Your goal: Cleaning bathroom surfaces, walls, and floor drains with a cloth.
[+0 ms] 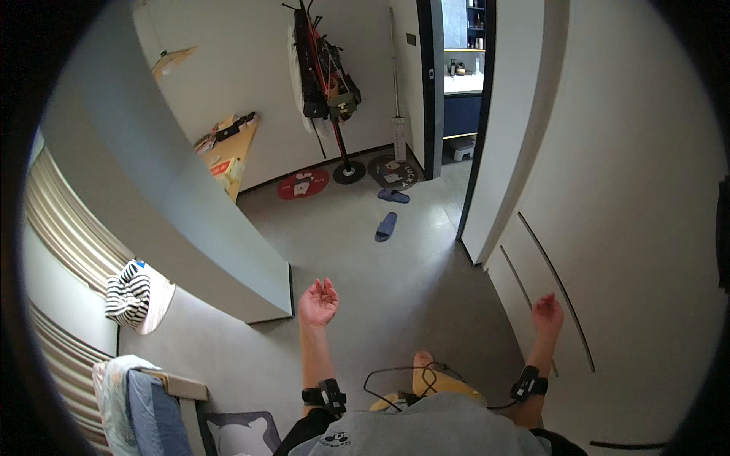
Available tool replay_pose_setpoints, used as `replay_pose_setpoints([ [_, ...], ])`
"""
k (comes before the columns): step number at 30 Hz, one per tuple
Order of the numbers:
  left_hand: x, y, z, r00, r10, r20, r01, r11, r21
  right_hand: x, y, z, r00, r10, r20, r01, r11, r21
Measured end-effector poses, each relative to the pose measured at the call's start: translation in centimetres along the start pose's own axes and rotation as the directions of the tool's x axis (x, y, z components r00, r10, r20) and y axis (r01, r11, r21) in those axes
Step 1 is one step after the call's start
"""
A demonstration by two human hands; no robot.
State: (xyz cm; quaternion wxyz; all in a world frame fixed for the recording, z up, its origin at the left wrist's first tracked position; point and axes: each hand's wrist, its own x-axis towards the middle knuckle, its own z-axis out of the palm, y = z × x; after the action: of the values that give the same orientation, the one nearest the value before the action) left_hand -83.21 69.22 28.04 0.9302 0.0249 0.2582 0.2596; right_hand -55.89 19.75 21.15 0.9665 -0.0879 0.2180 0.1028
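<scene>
My left hand point(319, 303) is held out over the grey floor, palm up, with its fingers slightly curled and nothing in it. To the right, my right hand point(548, 317) is raised in front of the white cabinet front, its fingers curled inward; whether they are fully closed is hard to tell, and no object shows in it. Each forearm wears a black strapped device point(332, 397). A black cable point(393, 370) loops in front of my grey shirt, above one bare foot point(423, 360).
Blue slippers point(386, 227) lie on the floor ahead, before a coat rack point(340, 137) with bags and round mats point(303, 184). A wall end point(274, 290) juts in at left, near a bed point(182, 386). A doorway point(433, 114) opens to a washroom.
</scene>
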Motion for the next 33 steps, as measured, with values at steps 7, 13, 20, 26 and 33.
replay_pose_setpoints([
  [7, 14.0, 3.5, 8.7, 0.995, 0.055, 0.083, -0.049, 0.996, -0.071, 16.3, 13.6, 16.1, 0.950, 0.272, 0.154, -0.247, 0.955, -0.162],
  [13, 31.6, 5.0, 17.1, 0.999, 0.036, -0.030, -0.037, 0.998, -0.051, 30.6, 20.7, 24.1, 0.961, 0.260, 0.099, -0.246, 0.960, -0.132],
  [20, 53.0, 0.2, 31.5, 0.980, -0.151, 0.126, 0.146, 0.988, 0.051, 42.3, 25.4, 30.2, 0.957, 0.276, 0.090, -0.259, 0.953, -0.159],
  [26, 67.4, -8.8, 42.6, 0.895, -0.432, 0.115, 0.408, 0.894, 0.186, 54.4, 30.9, 35.0, 0.955, 0.292, -0.045, -0.295, 0.952, -0.079],
  [33, 80.3, -16.5, 49.4, 0.783, -0.610, 0.125, 0.570, 0.783, 0.249, 71.0, 37.8, 44.9, 0.923, 0.354, -0.149, -0.370, 0.924, -0.096],
])
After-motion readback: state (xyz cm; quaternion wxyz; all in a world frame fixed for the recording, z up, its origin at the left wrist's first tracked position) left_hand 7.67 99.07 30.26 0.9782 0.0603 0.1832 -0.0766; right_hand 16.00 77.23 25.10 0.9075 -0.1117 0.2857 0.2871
